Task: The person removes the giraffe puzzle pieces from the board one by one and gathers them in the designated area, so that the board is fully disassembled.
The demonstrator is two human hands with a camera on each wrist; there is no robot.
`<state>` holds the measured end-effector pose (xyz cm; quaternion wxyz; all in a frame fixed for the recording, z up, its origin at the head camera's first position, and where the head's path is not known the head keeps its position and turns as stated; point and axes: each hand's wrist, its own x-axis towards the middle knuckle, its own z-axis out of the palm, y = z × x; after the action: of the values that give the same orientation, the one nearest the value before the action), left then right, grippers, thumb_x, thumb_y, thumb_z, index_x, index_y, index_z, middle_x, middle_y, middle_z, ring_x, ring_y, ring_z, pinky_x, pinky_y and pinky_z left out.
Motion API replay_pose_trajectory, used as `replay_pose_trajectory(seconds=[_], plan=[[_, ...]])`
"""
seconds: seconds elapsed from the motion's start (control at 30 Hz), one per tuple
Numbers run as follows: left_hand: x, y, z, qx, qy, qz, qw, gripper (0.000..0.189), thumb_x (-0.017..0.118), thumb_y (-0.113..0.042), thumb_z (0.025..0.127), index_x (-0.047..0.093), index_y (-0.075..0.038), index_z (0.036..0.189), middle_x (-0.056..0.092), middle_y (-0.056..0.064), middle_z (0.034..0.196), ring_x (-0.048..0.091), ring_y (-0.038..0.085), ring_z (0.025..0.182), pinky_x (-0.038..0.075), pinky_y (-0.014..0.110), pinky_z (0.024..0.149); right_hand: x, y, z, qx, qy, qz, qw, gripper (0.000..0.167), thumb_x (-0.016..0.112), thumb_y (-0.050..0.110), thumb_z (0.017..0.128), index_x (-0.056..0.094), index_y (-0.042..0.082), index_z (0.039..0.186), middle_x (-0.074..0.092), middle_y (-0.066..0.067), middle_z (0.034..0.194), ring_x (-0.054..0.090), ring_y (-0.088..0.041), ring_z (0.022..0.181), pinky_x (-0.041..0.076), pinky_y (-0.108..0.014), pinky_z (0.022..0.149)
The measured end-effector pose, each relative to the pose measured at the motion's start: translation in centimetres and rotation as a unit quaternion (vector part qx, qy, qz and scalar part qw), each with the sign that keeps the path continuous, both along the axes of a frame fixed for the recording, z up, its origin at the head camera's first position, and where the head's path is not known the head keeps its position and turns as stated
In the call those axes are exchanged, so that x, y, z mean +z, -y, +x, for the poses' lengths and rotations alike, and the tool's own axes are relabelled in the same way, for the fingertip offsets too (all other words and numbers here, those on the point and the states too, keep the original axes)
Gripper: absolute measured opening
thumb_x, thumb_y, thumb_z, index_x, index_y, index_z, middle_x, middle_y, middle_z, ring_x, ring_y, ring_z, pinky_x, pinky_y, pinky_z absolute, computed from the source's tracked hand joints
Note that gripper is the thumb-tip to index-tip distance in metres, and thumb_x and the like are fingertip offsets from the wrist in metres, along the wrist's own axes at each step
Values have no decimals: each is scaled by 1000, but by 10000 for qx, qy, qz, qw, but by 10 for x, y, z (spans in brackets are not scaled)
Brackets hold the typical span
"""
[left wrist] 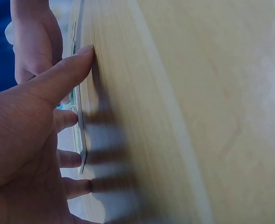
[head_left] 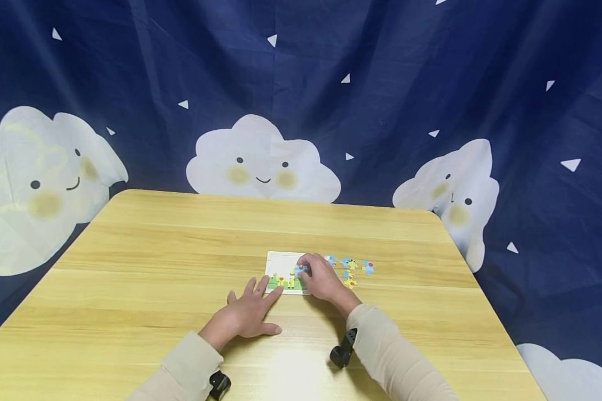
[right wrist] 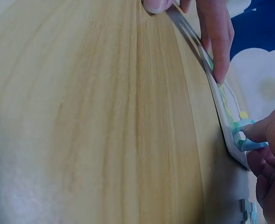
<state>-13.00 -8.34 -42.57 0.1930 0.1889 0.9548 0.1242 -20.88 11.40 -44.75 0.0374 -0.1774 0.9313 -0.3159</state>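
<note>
A white puzzle board [head_left: 282, 259] lies flat on the table, with green and yellow pieces [head_left: 281, 281] set along its near edge. My right hand [head_left: 323, 278] pinches a light blue puzzle piece [right wrist: 254, 145] between thumb and fingers, over the right part of the board. Spread fingers of my left hand [head_left: 251, 314] rest at the board's near left corner, thumb pointing right above the tabletop. In the left wrist view those fingertips [left wrist: 72, 158] touch the board's edge. The right fingers partly cover the held piece in the head view.
Several loose blue and yellow pieces [head_left: 351, 264] lie on the wooden table [head_left: 180, 239] just right of the board. A dark blue curtain [head_left: 381, 122] with printed clouds hangs behind the table's far edge. Black cameras are strapped at both wrists.
</note>
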Motion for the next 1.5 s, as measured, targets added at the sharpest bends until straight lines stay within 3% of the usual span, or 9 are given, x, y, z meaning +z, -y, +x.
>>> replay_pose_trajectory(seconds=[0.5,0.77,1.1,1.33,1.5], plan=[[1,0,0,-14,-11,-11,10000,84,62,-59,81,30,-21,149,17,18,156,17,45,140,23,76,93,-3,-3,-1,-62,26,151,9999,22,62,15,90,64,10,112,55,-3,93,50,-14,79,43,-31,73],[0,-1,0,-2,-5,-5,10000,84,62,-59,81,29,-21,149,17,18,156,17,44,140,22,76,94,-4,-7,0,-224,-130,-281,9993,18,59,13,92,63,10,110,58,-1,84,50,-14,74,44,-30,69],[0,-1,1,35,7,74,10000,84,64,-56,81,29,-21,149,16,17,156,16,44,141,21,76,95,-1,-31,6,-494,-527,-638,9953,19,56,9,92,64,7,109,52,1,71,46,-11,62,40,-25,58],[0,-1,2,57,7,99,9999,84,64,-56,81,30,-21,149,16,17,156,15,44,141,20,76,95,6,-51,12,-826,-330,-805,9928,19,58,11,92,62,6,110,50,1,68,45,-11,58,39,-26,56],[0,-1,2,61,34,76,9999,84,64,-56,81,29,-22,149,15,17,157,15,44,141,20,76,95,9,-66,17,-988,-269,-861,9910,21,58,10,92,60,4,112,54,-2,73,49,-12,63,42,-27,61]])
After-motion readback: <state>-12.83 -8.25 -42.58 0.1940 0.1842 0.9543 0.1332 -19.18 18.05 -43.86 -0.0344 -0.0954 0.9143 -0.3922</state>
